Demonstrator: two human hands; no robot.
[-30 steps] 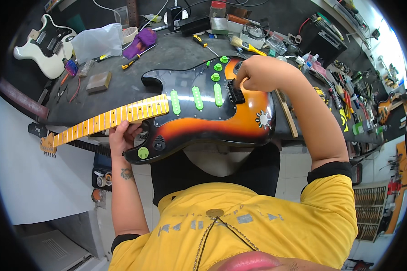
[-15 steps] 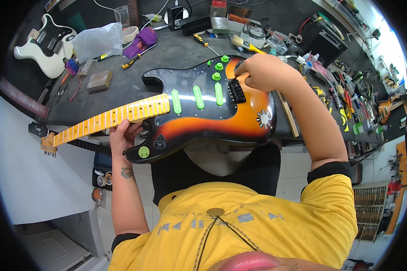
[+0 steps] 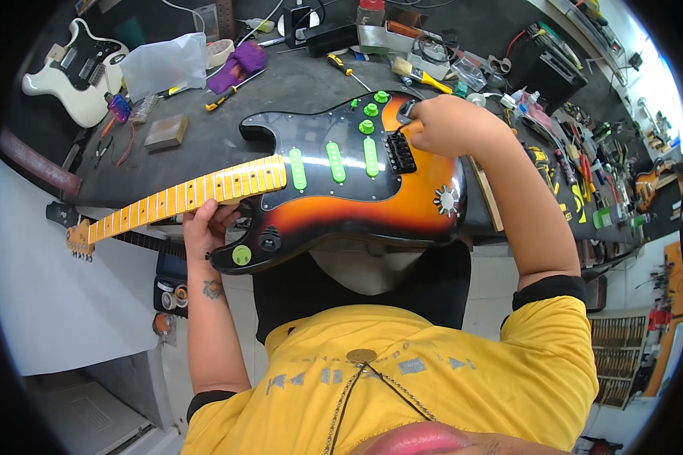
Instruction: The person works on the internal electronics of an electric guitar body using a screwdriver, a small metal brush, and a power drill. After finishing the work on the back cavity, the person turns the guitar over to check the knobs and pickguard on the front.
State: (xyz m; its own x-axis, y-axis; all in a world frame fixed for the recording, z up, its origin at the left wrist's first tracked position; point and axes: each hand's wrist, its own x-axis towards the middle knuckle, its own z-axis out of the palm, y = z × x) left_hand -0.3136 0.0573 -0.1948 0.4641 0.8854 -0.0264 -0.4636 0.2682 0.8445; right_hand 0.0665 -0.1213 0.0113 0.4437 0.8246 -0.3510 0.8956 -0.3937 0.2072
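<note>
With the middle of my head view as the dial, the sunburst guitar (image 3: 334,206) lies face up just toward twelve, its neck (image 3: 186,196) reaching to nine; my left hand (image 3: 208,226) is at nine, thumb against the neck's near edge, fingers curled underneath; my right hand (image 3: 451,126), between one and two, is close beside the bridge (image 3: 401,153), its fingers bent inward, though I cannot tell what they pinch; on the counter (image 3: 205,163) a paintbrush (image 3: 425,77) lies at one, a screwdriver (image 3: 339,65) at twelve.
</note>
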